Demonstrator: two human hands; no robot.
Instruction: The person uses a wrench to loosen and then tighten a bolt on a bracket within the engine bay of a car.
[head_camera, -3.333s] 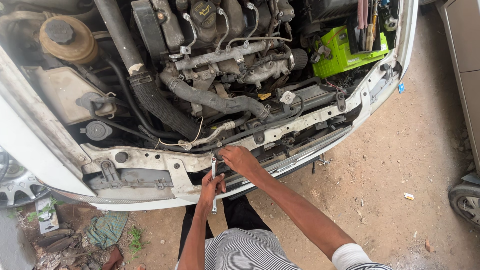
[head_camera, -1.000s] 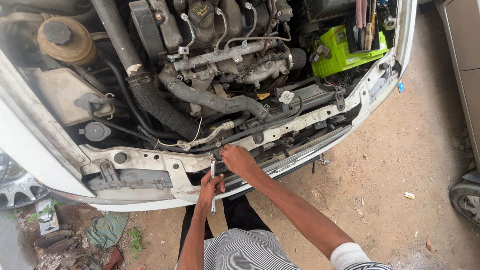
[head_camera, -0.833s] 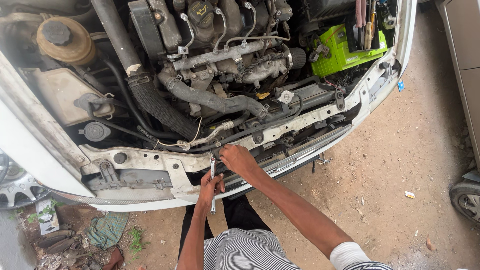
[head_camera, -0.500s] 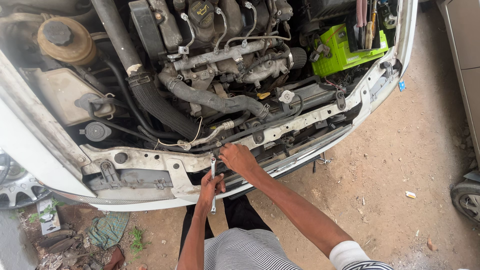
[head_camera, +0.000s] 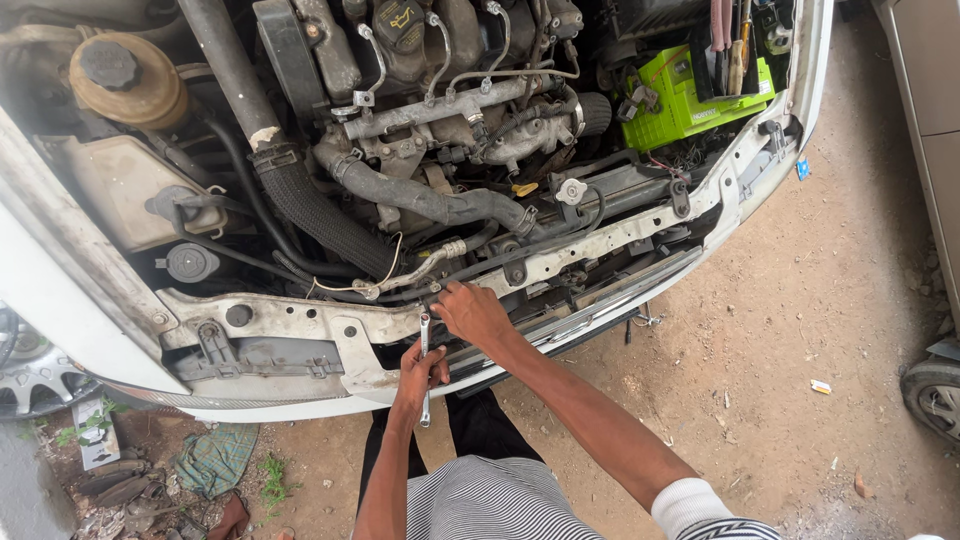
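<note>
The left hand (head_camera: 418, 372) is closed around the shaft of a slim metal wrench (head_camera: 425, 368), which stands nearly upright against the white front crossmember (head_camera: 300, 318) of an open engine bay, its top end at the panel's upper edge and its lower end poking out below the fist. Just at one o'clock from it, the right hand (head_camera: 472, 312) rests knuckles-up on the same panel edge, fingers curled down onto something I cannot make out; whether it grips anything cannot be told. Far off at one o'clock sits a bright green box-shaped battery cover (head_camera: 685, 100) with a pale label strip on its front face. At ten o'clock, near the frame's top left, stands a round amber reservoir with a black cap (head_camera: 125, 80). A thick black ribbed hose (head_camera: 315, 215) runs diagonally between them. At the lower left, on the dirt ground (head_camera: 800, 300), a small white printed packet (head_camera: 97, 443) lies beside a crumpled green rag (head_camera: 215, 458). Open bare ground spreads to three o'clock of the arms, up to a second vehicle's wheel (head_camera: 935, 395) at the right edge.
</note>
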